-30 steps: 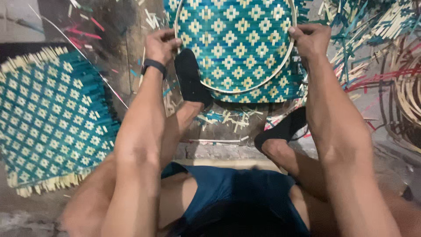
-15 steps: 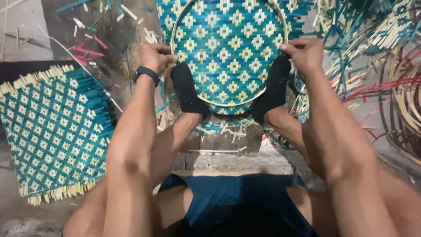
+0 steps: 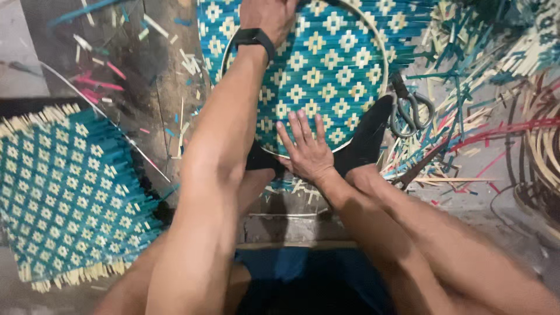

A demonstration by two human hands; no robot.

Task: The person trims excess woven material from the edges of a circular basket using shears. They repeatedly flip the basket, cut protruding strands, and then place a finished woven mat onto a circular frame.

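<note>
Head view: right hand (image 3: 307, 153) now flat and released on woven teal mat (image 3: 326, 64), off the hoop (image 3: 382, 70) rim gripped a moment ago. Left hand (image 3: 269, 16) reaches far edge, grip probably closed, partly cropped. Mat pinned between black-socked feet (image 3: 364, 143) on the floor.

Weaving workshop: woven mats (image 3: 64, 192), strip offcuts (image 3: 466, 76)

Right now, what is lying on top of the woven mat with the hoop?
The hoop, the right hand lying flat, the left hand at the far edge. Weave under the palms is hidden.
</note>
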